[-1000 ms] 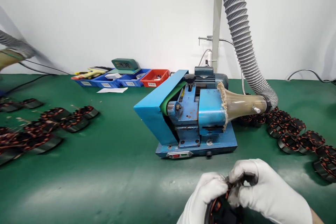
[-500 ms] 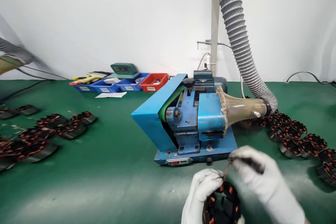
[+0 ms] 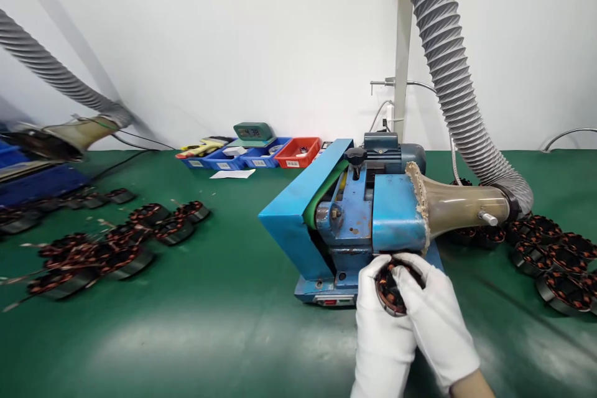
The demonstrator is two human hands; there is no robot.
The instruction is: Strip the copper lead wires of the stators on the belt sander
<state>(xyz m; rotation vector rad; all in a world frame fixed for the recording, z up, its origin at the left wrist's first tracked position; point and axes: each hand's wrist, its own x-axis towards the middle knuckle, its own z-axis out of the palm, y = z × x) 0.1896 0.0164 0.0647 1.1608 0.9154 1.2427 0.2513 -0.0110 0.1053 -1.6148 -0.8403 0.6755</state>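
Observation:
Both my hands wear white gloves and hold one motor stator (image 3: 389, 298), a dark ring with copper windings. My left hand (image 3: 380, 329) is wrapped round its left side and underside. My right hand (image 3: 436, 314) grips it from the right, with the thumb reaching over into the ring. The stator is tilted, and its far edge is close to the lower front of the blue belt sander (image 3: 398, 211). Whether it touches the machine is hidden by my fingers. The stator's wire leads do not show clearly.
Several stators (image 3: 564, 292) stand to the right, and several more with wire leads (image 3: 125, 261) lie at the left. A grey extraction hose (image 3: 448, 43) joins the sander's right side. Blue bins (image 3: 261, 158), a red bin (image 3: 298, 152) and a clock (image 3: 254, 132) stand at the back.
My hands have brought the stator up and forward to the sander. My right hand has left the wire lead, with the dark tool no longer visible, and now grips the ring. The view has shifted left.

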